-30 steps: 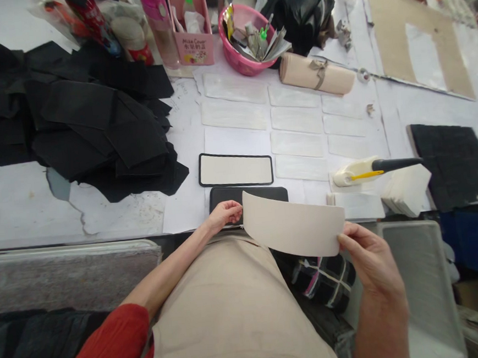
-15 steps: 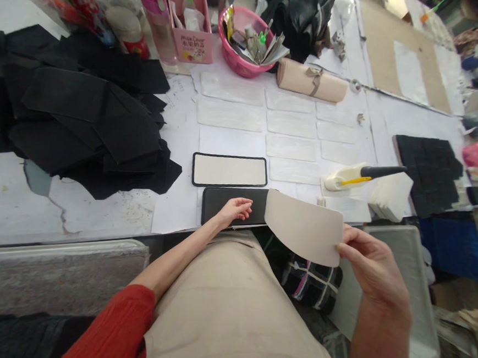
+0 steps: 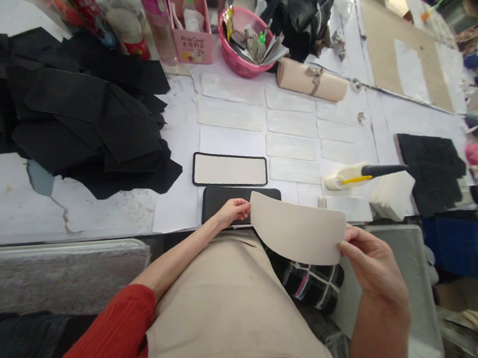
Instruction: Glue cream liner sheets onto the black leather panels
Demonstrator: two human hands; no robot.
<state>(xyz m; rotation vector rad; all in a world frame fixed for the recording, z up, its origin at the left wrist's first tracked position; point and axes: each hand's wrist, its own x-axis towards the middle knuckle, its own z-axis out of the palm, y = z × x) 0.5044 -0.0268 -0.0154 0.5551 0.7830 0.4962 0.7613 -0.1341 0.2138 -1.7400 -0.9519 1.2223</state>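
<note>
Two hands are in view, both the person's own. The right hand [image 3: 370, 268] pinches one beige panel [image 3: 299, 232] by its right edge between thumb and fingers; the panel is a thin, smooth, flexible sheet with rounded corners, bowed upward and held in the air just off the near edge of the table [image 3: 13, 202]. The left hand [image 3: 233, 210] rests with curled fingers on one black panel [image 3: 224, 198], a flat rounded rectangle lying at the table's near edge; whether it grips the panel cannot be told.

Just beyond lies one beige panel with a black border [image 3: 229, 169], flat, same rounded-rectangle shape. Further back, about ten white rectangular pieces [image 3: 292, 145] lie in rows on white paper, their surfaces streaked.

To the right: one cream glue bottle [image 3: 346, 175] with a black handle, lying on its side; one stack of white sheets [image 3: 391, 194]; one stack of black pieces [image 3: 432, 172], matt and rough. To the left, one loose heap of black fabric cut-outs [image 3: 80, 114]. At the back: one pink plastic basket [image 3: 240, 41] and one rolled beige pouch [image 3: 312, 79].
</note>
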